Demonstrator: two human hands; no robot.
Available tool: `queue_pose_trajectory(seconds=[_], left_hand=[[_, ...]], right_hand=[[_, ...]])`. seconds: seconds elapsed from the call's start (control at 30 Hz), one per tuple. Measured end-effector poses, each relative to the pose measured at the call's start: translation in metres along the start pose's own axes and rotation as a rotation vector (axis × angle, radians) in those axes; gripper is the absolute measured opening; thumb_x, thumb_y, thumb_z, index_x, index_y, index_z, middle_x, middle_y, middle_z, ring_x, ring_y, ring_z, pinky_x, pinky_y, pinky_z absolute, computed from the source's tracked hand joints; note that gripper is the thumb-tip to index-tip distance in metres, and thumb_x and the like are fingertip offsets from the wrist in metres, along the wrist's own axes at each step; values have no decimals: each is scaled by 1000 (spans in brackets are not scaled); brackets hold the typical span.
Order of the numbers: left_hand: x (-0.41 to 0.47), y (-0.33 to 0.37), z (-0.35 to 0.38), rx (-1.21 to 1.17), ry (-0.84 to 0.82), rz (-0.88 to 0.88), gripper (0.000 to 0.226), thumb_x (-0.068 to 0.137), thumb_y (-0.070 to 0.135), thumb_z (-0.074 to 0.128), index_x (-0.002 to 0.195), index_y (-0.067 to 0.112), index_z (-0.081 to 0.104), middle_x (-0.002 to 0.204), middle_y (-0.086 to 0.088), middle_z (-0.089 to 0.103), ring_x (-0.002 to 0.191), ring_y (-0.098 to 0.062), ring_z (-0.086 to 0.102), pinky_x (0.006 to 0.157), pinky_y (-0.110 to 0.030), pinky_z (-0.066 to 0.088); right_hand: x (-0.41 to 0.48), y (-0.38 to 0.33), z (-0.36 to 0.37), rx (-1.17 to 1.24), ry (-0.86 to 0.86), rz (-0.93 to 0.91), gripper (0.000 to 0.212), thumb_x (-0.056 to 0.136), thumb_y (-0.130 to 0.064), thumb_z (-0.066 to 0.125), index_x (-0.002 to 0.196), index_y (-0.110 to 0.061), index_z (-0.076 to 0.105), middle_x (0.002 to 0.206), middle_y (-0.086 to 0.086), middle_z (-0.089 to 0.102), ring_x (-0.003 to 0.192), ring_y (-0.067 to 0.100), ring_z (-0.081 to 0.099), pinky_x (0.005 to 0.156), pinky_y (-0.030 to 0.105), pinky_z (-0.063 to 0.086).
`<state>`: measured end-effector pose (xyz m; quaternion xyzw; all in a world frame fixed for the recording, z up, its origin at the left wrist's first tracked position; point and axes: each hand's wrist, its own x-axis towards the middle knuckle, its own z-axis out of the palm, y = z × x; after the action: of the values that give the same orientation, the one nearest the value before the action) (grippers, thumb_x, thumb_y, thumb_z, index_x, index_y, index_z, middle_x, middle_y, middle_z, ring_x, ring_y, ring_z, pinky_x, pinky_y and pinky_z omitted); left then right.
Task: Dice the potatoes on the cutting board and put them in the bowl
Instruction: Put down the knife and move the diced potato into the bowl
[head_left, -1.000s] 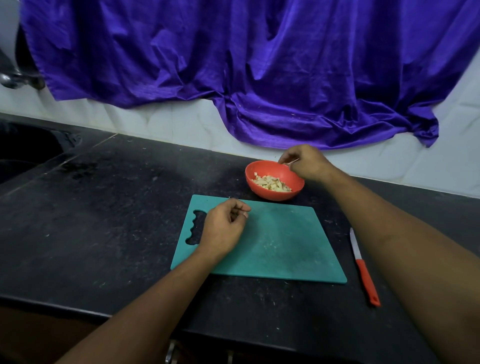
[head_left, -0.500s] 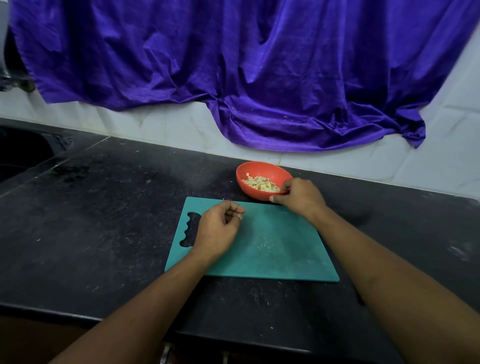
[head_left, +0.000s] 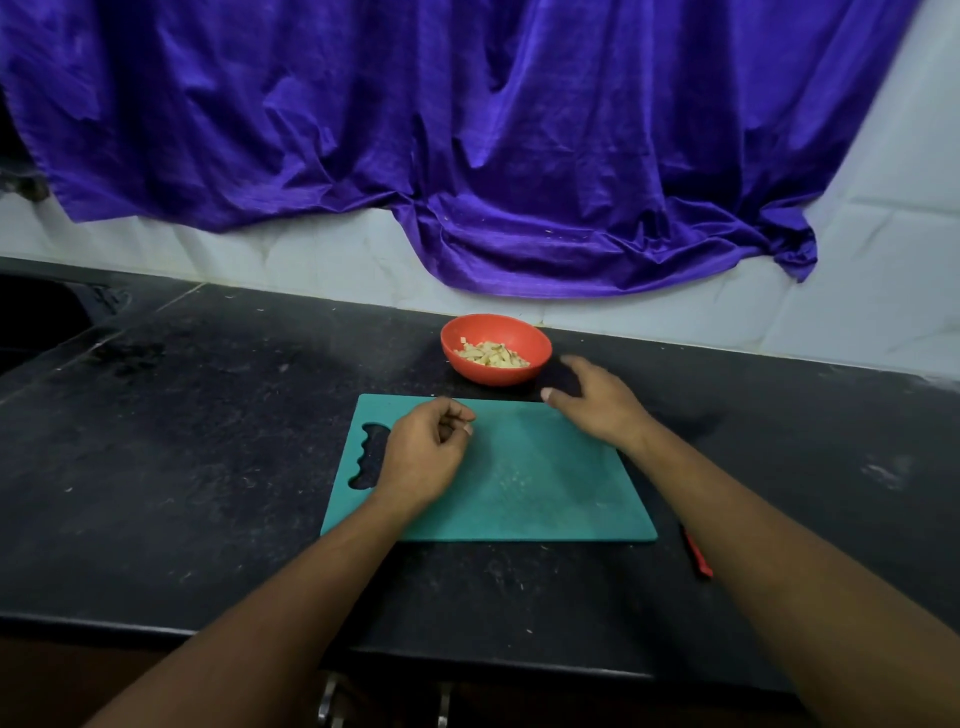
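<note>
A: Potato?
B: Diced potato (head_left: 493, 357) sits in the red bowl (head_left: 496, 376), 12 o'clock of the cutting board (head_left: 545, 483); board shows only crumbs.
A: Hands?
B: Left hand (head_left: 421, 457) loosely curled on the board, nothing seen in it. Right hand (head_left: 597, 402) fingers spread, empty, at bowl's 5 o'clock.
A: Risk?
B: Knife (head_left: 697, 558) at board's 4 o'clock, half hidden under the right forearm; a blind pull-back could knock it off the counter (head_left: 208, 441).

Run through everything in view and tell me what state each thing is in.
Bowl: upright, partly filled.
Diced potato: piled in the bowl.
Cutting board: lying flat, only tiny crumbs on it.
Knife: lying flat, not held, mostly hidden from view.
Left hand: loosely curled on the cutting board, nothing visible in it.
Right hand: relaxed, empty, beside the bowl.
Purple cloth: hanging, crumpled.
</note>
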<state>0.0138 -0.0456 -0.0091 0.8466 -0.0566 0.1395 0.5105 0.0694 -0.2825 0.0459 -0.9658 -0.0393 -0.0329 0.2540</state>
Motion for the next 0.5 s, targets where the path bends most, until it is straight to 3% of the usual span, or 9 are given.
queue_pose_trajectory(seconds=[0.1,0.23,0.4,0.5], left_hand=[[1,2,1,118,10,41,11,95,19,69,105,23,72,102,7,66,91,-6,62,86,-33,57],[0,14,-6,375,-84,82,28,95,29,70,122,24,67,129,-2,57,124,-21,52,105,-40,47],[-18,27,-34,829,-220,23,66,94,65,53,144,23,50,145,-10,48,134,-31,43,110,-46,41],[-35,25,-40,947,-329,-42,80,93,77,37,145,18,49,146,-12,50,135,-32,45,109,-47,40]], right_hand=[[-46,20,-2,-59,-68,38,69,99,-53,60,157,-21,39,163,5,38,146,24,40,121,43,31],[-84,25,-1,-157,-114,65,67,101,-58,52,159,-28,36,168,-1,27,150,22,33,123,53,11],[-102,17,4,-215,-137,54,61,106,-51,47,158,-23,36,166,6,28,148,27,37,120,42,17],[-106,16,13,-248,-161,35,55,106,-48,48,149,-15,48,152,13,43,137,33,47,116,43,34]])
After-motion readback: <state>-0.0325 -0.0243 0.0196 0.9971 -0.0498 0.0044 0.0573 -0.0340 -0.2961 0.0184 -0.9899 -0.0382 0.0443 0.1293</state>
